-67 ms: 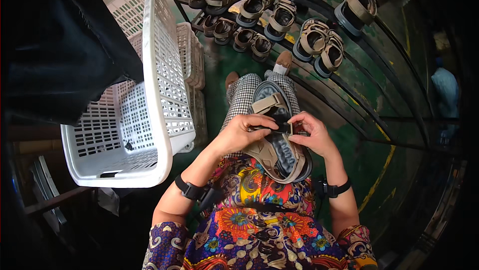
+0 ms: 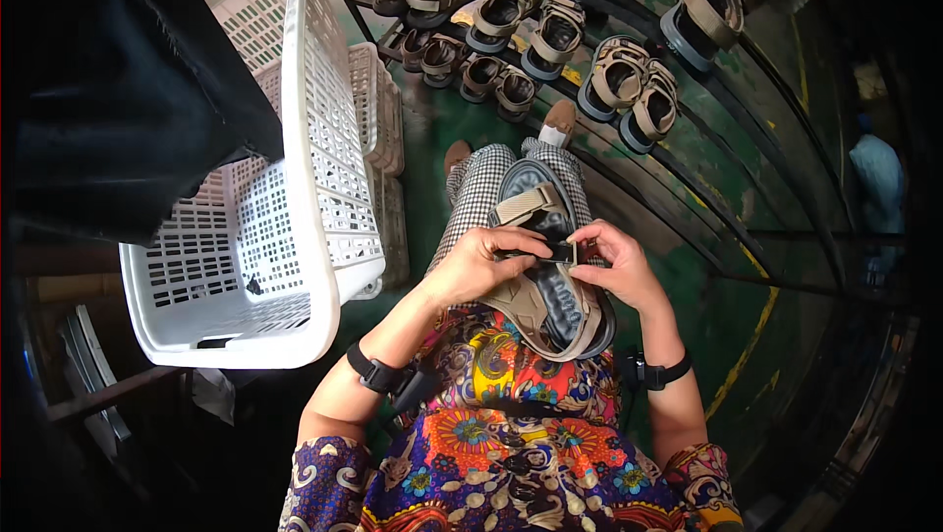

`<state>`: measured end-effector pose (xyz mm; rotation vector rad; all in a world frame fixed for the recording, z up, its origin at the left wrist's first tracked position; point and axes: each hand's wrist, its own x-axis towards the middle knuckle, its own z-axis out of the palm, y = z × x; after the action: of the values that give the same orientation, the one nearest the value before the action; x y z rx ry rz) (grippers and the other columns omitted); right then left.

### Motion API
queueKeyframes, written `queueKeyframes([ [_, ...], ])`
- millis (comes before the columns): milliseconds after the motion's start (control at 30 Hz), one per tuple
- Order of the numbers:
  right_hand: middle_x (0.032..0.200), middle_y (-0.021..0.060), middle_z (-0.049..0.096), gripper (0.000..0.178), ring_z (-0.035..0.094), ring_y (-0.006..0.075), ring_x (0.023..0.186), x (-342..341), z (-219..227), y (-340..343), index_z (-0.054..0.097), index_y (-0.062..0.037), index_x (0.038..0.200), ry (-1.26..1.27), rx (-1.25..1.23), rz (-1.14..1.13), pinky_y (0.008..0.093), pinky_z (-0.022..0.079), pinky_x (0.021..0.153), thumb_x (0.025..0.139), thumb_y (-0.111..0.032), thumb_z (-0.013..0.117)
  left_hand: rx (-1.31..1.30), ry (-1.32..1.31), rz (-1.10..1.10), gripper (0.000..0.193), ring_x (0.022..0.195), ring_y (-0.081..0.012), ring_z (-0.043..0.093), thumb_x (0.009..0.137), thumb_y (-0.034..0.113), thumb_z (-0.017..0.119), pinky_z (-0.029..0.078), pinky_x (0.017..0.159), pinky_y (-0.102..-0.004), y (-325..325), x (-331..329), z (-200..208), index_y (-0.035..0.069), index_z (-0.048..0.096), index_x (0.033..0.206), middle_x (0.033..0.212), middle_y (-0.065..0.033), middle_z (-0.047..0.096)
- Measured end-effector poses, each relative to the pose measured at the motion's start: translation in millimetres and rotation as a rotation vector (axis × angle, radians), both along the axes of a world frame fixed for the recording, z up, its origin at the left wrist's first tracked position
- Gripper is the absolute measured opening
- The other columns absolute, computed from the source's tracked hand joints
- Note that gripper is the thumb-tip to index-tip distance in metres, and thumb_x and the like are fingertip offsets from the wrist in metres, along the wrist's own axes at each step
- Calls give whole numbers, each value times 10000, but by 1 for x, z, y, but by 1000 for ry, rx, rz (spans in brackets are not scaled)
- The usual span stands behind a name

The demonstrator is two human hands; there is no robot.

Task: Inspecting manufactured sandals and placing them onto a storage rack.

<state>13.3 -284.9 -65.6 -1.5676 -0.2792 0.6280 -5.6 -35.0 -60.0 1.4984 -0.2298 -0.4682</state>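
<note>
A beige sandal [image 2: 564,308] with a dark grey footbed lies across my lap, its toe end pointing away from me. My left hand [image 2: 478,267] pinches a dark strap over the middle of the sandal between thumb and fingers. Opposite it, my right hand [image 2: 619,265] grips the strap's other end with thumb and forefinger, beside a small pale edge that may be a buckle. Across the toe end runs a beige strap [image 2: 523,205]. The fingers hide part of the strap between the hands.
Several similar sandals [image 2: 619,75] stand on a black metal rack [image 2: 756,139] ahead and to the right. To the left is a large white plastic basket [image 2: 312,237], with black sheeting [image 2: 118,110] hanging over it. More pale crates [image 2: 378,110] are stacked behind the basket.
</note>
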Motion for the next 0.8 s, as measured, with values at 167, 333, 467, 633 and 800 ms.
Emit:
queueKeyframes([
  [167,955,-23,570,373,550,53,864,-3,1,3,597,-34,1167,47,-37,0,235,463,811,811,-48,709,-49,-74,-11,278,1054,-150,589,854,17,635,460,930,-289,-11,0,4,44,670,1128,1162,-83,643],
  [333,852,-43,575,383,526,41,810,-9,4,15,538,-49,1233,202,122,-249,203,420,777,866,-45,645,337,-316,119,479,1019,-290,609,777,181,742,465,916,-347,-31,-1,14,65,599,1219,1100,-109,632],
  [467,828,-34,575,348,532,37,766,-14,8,18,525,-50,1183,50,41,-275,189,427,708,856,-23,643,661,-691,120,465,957,-277,567,705,320,769,408,908,-392,-39,7,16,117,661,1108,975,-82,608],
  [633,813,-37,561,271,528,29,741,-16,12,7,546,-64,1100,143,27,-532,193,434,655,847,4,614,606,-686,73,375,989,-257,539,694,335,764,350,970,-454,-38,11,9,127,691,997,947,-57,579],
  [800,847,-28,543,203,536,49,728,-1,35,-11,557,-64,1075,117,284,-640,215,466,592,877,-60,603,585,-612,-23,454,1009,-274,535,696,344,772,359,914,-416,-29,9,3,114,641,1064,984,-64,574],
])
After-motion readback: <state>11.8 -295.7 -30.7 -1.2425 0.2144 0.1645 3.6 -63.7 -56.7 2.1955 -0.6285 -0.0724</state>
